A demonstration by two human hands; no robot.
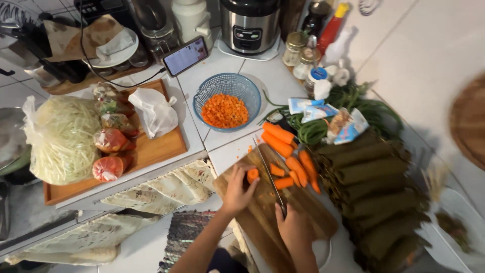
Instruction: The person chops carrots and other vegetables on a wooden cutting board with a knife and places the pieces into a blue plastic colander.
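My left hand (236, 188) pins a short carrot piece (252, 175) on the wooden cutting board (262, 212). My right hand (293, 227) grips the handle of a long knife (267, 169), whose blade lies just to the right of that piece and points away from me. More cut carrot lengths (283, 182) and whole peeled carrots (277, 137) lie on the board's far right. Beyond the board stands a blue basket (227, 102) holding diced carrot.
A stack of dark green leaf rolls (374, 197) fills the counter right of the board. Long green beans (313, 130) and packets lie behind it. A wooden tray (151, 151) with bagged noodles and sauces sits left. A phone (185, 55), rice cooker (249, 25) and jars line the back.
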